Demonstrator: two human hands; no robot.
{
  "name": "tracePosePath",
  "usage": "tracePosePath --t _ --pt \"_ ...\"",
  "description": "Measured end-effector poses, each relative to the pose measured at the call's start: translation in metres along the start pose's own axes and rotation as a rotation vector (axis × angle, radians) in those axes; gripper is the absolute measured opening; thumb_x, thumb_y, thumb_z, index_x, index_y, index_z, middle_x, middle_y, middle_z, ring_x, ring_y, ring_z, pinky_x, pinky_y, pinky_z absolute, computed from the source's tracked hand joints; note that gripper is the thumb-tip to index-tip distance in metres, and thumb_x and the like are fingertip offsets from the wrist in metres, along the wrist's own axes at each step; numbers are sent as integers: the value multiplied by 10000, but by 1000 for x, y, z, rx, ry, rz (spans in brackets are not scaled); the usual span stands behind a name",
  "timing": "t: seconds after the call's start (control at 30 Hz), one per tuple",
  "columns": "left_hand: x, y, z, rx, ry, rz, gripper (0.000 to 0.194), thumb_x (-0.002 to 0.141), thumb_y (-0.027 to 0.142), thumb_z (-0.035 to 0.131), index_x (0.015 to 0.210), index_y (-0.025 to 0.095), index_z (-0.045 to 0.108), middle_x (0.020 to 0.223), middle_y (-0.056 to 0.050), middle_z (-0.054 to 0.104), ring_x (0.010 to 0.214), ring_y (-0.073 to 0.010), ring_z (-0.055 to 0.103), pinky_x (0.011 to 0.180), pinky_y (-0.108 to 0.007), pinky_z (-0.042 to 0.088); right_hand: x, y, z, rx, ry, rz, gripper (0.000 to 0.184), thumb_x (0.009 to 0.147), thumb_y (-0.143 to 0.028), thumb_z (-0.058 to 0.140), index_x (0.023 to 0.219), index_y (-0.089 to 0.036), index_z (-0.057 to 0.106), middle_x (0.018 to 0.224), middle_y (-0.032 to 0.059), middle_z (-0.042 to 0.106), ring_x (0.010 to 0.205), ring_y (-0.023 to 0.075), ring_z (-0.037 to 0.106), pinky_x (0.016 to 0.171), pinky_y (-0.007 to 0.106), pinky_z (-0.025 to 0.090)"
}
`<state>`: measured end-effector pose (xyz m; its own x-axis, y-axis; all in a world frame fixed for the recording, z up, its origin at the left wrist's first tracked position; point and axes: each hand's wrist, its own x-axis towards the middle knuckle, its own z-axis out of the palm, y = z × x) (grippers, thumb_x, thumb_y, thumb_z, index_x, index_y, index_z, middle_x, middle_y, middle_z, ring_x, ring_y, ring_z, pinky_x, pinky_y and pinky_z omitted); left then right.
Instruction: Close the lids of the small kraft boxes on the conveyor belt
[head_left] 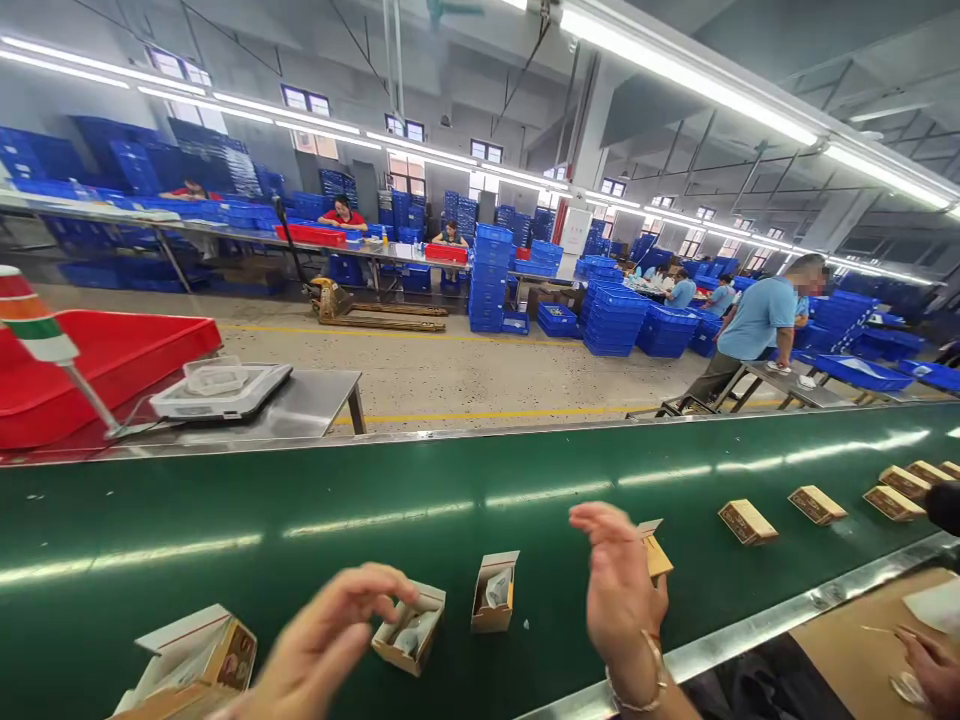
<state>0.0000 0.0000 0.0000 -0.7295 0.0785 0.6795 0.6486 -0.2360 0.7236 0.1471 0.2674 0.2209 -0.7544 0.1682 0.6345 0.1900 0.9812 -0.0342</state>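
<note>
A long factory hall spreads out beyond the hands, with stacks of blue crates (615,318) and a person in a blue shirt (757,320) standing far off to the right. Ahead of the hands, a steel counter (315,400) carries a white scale (221,390) beside a red tray (97,375). Closer in, a green conveyor belt (300,500) crosses the whole view directly under the hands.

Small cardboard boxes sit on the belt. Shut boxes (748,521) line up to the right of the right hand (619,600), and their printed lids are too small to read. Another box (654,552) stands partly hidden behind that hand. An open box (495,592) sits between the hands, and a second open box (409,628) lies right under the fingers (390,590) of the left hand (315,640). Each holds a pale, crumpled packet. A larger open box (191,655), also with unreadable print, sits left of the left hand.

Both hands are open and hold nothing. A bracelet (637,680) circles the right wrist.
</note>
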Motion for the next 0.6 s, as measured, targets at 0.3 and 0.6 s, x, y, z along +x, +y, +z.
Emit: tracePosePath --t 0.3,0.6 --pt "-14 -58 97 63 -351 -217 555 625 274 632 1156 114 640 1337 -174 497 1257 -327 465 1042 -462 397 -38 34 52 -42 -558 182 808 582 -260 709 1354 -194 478 1530 112 143 1440 281 167 1197 454 169" --pt "4 -87 110 93 10 -125 540 851 580 386 573 183 625 981 -101 671 1098 -270 590 911 -374 510 -28 61 80 140 -491 5 480 642 -252 664 1091 -137 542 1389 166 361 1328 226 397 1144 383 304"
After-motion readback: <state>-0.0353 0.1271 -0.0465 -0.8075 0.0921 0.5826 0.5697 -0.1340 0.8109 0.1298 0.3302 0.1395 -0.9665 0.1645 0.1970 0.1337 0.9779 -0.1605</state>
